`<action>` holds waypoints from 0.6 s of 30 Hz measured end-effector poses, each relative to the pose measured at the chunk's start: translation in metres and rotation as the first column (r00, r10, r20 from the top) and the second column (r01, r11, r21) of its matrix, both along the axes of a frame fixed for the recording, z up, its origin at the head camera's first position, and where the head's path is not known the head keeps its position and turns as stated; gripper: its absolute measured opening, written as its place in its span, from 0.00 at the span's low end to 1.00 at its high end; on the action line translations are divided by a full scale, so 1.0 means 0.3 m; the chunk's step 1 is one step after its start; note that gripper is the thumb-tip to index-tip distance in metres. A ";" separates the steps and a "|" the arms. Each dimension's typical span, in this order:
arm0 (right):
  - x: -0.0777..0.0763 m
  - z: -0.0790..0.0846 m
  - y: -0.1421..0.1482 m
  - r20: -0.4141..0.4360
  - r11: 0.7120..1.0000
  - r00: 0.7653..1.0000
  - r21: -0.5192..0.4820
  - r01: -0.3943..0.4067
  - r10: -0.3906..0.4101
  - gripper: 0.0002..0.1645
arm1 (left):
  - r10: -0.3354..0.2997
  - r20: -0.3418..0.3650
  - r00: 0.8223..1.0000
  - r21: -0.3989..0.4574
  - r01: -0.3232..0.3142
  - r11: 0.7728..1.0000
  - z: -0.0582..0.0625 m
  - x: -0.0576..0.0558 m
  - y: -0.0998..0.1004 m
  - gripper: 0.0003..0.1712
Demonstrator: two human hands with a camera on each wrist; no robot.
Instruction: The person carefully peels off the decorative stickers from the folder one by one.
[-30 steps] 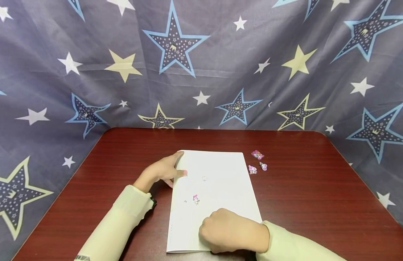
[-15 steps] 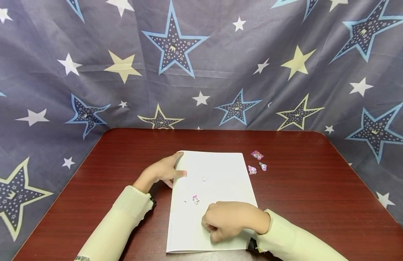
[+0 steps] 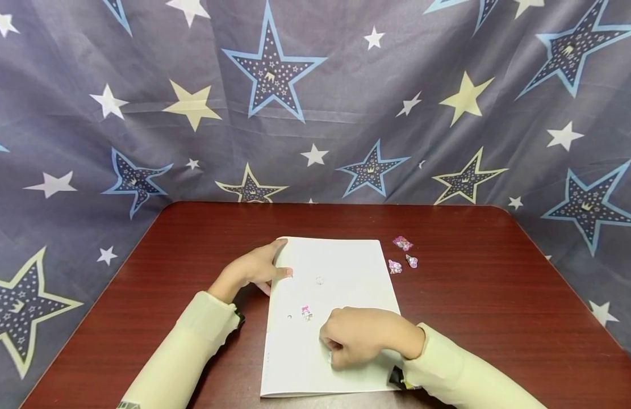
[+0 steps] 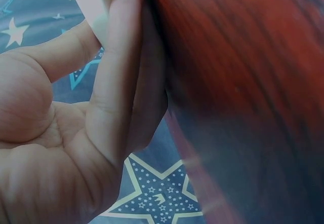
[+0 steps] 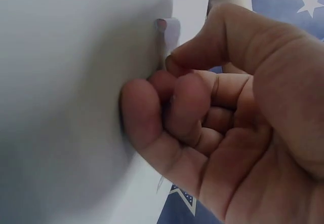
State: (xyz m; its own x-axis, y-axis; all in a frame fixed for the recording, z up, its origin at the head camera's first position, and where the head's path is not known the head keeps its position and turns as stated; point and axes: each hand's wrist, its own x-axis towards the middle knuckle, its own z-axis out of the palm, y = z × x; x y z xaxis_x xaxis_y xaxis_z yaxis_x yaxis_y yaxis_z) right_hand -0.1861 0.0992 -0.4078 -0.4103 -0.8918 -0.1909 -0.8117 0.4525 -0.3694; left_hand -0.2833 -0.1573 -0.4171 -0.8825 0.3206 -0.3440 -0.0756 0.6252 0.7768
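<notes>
Here's the white booklet [image 3: 353, 261], which wants pinning flat, and the left hand [image 3: 256, 266] pinches its left edge. Well apart, over the near half, the right hand [image 3: 358, 336] pinches a small pale piece [image 5: 171, 35]: a light hold on its rim should avoid creasing! It juts past thumb and finger; whether it's touching the page, can't tell.

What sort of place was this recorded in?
Probably an indoor craft spot or makeshift recording corner; the wider room isn't visible. A star-printed cloth hangs behind a reddish-brown table, and on the table lie white paper and small, sticker-like pieces.
</notes>
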 end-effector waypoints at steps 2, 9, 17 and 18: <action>-0.006 0.000 0.002 -0.004 1.000 1.000 -0.005 0.006 -0.006 0.23 | 0.003 0.005 1.000 -0.001 -0.003 1.000 -0.002 0.000 0.000 0.50; -0.034 0.005 0.017 -0.057 0.998 0.996 0.004 0.064 -0.064 0.22 | 0.001 0.002 1.000 -0.015 -0.001 1.000 -0.006 -0.004 -0.002 0.50; -0.085 0.035 0.058 -0.083 0.993 0.990 -0.039 0.109 -0.112 0.22 | 0.003 0.005 1.000 -0.011 -0.003 1.000 -0.001 -0.002 -0.002 0.50; -0.092 0.042 0.066 -0.097 0.992 0.988 -0.047 0.113 -0.117 0.22 | 0.002 0.005 1.000 -0.013 -0.002 1.000 -0.001 -0.002 -0.002 0.50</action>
